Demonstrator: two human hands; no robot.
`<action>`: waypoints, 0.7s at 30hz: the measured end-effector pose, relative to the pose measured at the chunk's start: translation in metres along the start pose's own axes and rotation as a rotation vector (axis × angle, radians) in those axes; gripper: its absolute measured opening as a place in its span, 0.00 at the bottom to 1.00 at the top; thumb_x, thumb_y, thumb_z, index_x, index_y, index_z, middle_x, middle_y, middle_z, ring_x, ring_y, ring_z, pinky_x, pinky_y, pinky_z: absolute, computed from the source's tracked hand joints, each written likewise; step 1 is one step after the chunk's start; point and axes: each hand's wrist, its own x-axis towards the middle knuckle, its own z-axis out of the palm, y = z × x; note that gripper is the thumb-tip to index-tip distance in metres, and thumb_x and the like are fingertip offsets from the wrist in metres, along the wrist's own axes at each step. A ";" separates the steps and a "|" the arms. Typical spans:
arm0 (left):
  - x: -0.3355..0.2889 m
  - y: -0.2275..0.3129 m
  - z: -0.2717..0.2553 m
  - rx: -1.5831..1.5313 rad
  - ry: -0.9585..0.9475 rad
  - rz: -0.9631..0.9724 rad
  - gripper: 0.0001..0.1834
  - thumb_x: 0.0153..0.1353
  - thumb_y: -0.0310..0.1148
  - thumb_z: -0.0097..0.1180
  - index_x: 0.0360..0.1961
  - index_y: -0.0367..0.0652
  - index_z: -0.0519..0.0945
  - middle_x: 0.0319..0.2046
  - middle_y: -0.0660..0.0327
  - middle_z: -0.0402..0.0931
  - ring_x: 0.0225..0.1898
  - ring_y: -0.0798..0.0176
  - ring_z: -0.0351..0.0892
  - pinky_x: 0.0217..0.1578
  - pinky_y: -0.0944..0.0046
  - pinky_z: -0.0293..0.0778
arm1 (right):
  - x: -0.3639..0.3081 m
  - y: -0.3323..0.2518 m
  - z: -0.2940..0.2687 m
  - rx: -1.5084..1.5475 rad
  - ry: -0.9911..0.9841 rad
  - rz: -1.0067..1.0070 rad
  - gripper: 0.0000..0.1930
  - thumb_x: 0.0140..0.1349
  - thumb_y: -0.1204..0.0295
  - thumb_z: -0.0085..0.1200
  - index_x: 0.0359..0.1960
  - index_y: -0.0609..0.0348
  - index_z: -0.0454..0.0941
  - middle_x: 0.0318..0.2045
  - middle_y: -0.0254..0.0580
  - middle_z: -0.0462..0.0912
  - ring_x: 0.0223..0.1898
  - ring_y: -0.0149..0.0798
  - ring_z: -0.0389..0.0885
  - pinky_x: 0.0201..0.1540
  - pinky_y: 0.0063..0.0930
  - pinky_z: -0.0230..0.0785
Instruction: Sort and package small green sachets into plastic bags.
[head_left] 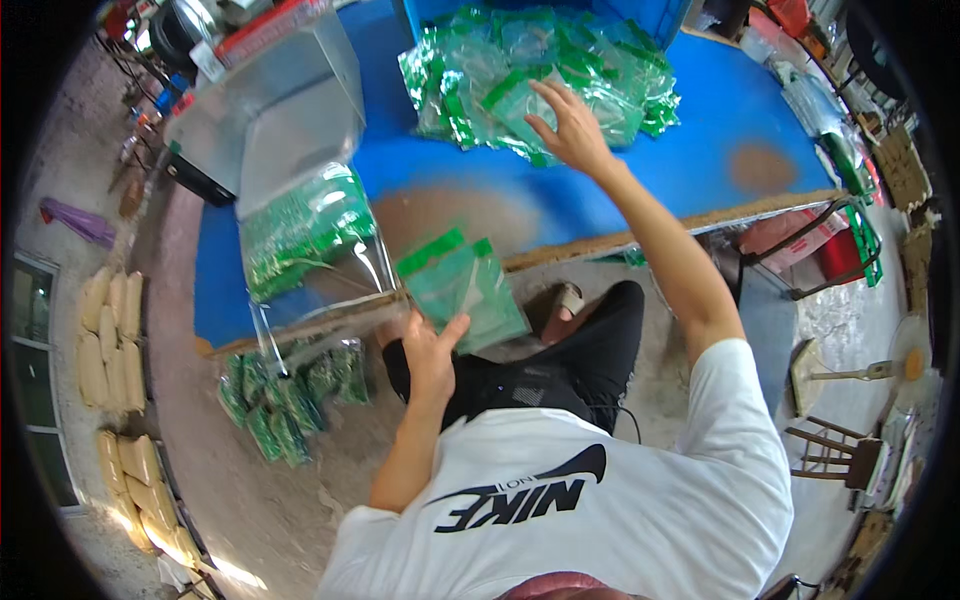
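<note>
My left hand [432,350] is closed on a few flat, clear plastic bags [480,300] with green top strips, its thumb lying across them near the table's front edge. My right hand [572,125] reaches over the near side of a loose heap of similar green-edged plastic bags [440,80], fingers stretched out and apart. Whether its fingertips touch the bag under them I cannot tell. Left of the held bags, a stack of green-edged bags [310,230] lies in a clear-walled holder below a metal tray [300,130].
The blue tabletop [700,170] has worn brown patches and a rough front edge. A blue bin [680,15] stands behind the heap. Bundled green packs [290,400] lie on the floor at left, with tan sacks [110,340] beyond. At right are a wooden stool [840,455] and a fan [860,370].
</note>
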 end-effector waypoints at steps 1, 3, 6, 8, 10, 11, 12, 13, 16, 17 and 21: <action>-0.004 0.001 -0.001 -0.081 -0.021 -0.057 0.28 0.59 0.17 0.62 0.61 0.36 0.71 0.57 0.58 0.76 0.60 0.60 0.74 0.63 0.60 0.67 | 0.005 0.032 0.004 -0.213 -0.072 0.012 0.33 0.65 0.47 0.55 0.69 0.43 0.68 0.69 0.60 0.64 0.70 0.65 0.61 0.69 0.56 0.56; -0.016 0.000 -0.013 -0.198 -0.010 -0.110 0.27 0.60 0.17 0.62 0.61 0.37 0.71 0.58 0.58 0.75 0.61 0.59 0.74 0.64 0.58 0.67 | -0.003 0.046 0.017 -0.350 -0.263 0.061 0.36 0.64 0.41 0.52 0.71 0.40 0.65 0.72 0.59 0.59 0.72 0.67 0.54 0.71 0.61 0.48; -0.019 -0.005 -0.027 -0.442 0.034 -0.332 0.27 0.61 0.18 0.60 0.61 0.38 0.72 0.59 0.58 0.75 0.62 0.57 0.74 0.65 0.54 0.69 | -0.045 0.032 0.050 -0.447 -0.412 0.146 0.41 0.62 0.32 0.45 0.74 0.33 0.59 0.75 0.60 0.52 0.76 0.69 0.42 0.73 0.68 0.34; -0.015 -0.015 -0.035 -0.575 0.074 -0.494 0.26 0.61 0.19 0.60 0.62 0.39 0.72 0.59 0.58 0.75 0.62 0.56 0.74 0.65 0.52 0.70 | -0.054 -0.013 0.057 -0.399 -0.472 0.306 0.40 0.64 0.33 0.44 0.74 0.35 0.60 0.74 0.62 0.52 0.76 0.70 0.42 0.73 0.69 0.34; -0.009 -0.026 -0.040 -0.572 -0.011 -0.568 0.25 0.63 0.19 0.57 0.62 0.40 0.72 0.60 0.57 0.75 0.62 0.55 0.75 0.64 0.51 0.72 | -0.059 -0.043 0.056 -0.263 -0.452 0.351 0.38 0.66 0.37 0.45 0.73 0.41 0.62 0.74 0.63 0.53 0.75 0.71 0.44 0.73 0.69 0.36; -0.006 -0.028 -0.040 -0.548 0.009 -0.558 0.23 0.64 0.20 0.56 0.61 0.39 0.72 0.59 0.57 0.76 0.61 0.55 0.76 0.62 0.52 0.74 | -0.059 -0.054 0.056 -0.198 -0.296 0.352 0.35 0.69 0.42 0.46 0.71 0.48 0.63 0.73 0.63 0.54 0.74 0.71 0.47 0.73 0.69 0.38; -0.006 -0.023 -0.036 -0.513 -0.057 -0.490 0.23 0.64 0.20 0.56 0.61 0.39 0.73 0.58 0.57 0.77 0.60 0.56 0.77 0.61 0.53 0.74 | -0.056 -0.059 0.051 -0.111 -0.153 0.301 0.35 0.69 0.44 0.46 0.70 0.53 0.65 0.73 0.62 0.56 0.74 0.68 0.49 0.72 0.69 0.39; -0.004 -0.023 -0.037 -0.470 -0.075 -0.455 0.22 0.64 0.20 0.56 0.61 0.39 0.73 0.57 0.57 0.77 0.60 0.57 0.77 0.61 0.54 0.75 | -0.054 -0.066 0.031 -0.055 -0.147 0.262 0.34 0.69 0.44 0.47 0.69 0.55 0.66 0.72 0.59 0.58 0.74 0.65 0.50 0.73 0.67 0.40; 0.003 -0.019 -0.032 -0.421 -0.084 -0.419 0.22 0.64 0.20 0.57 0.60 0.39 0.74 0.56 0.58 0.78 0.58 0.58 0.78 0.59 0.55 0.76 | -0.084 -0.066 -0.009 -0.078 -0.267 0.126 0.35 0.69 0.44 0.48 0.68 0.57 0.67 0.71 0.55 0.63 0.75 0.61 0.51 0.74 0.64 0.41; 0.003 -0.020 -0.030 -0.401 -0.074 -0.409 0.22 0.64 0.21 0.58 0.59 0.39 0.74 0.55 0.58 0.79 0.57 0.59 0.79 0.59 0.56 0.76 | -0.095 -0.068 -0.017 -0.145 -0.380 0.024 0.35 0.69 0.44 0.48 0.68 0.57 0.67 0.70 0.53 0.64 0.75 0.60 0.52 0.74 0.62 0.41; 0.007 -0.035 -0.038 -0.438 -0.064 -0.416 0.21 0.63 0.21 0.59 0.58 0.39 0.75 0.53 0.60 0.79 0.55 0.58 0.79 0.58 0.55 0.76 | -0.113 -0.097 -0.033 -0.159 -0.617 -0.174 0.36 0.67 0.46 0.50 0.69 0.57 0.65 0.71 0.51 0.64 0.75 0.58 0.51 0.75 0.61 0.41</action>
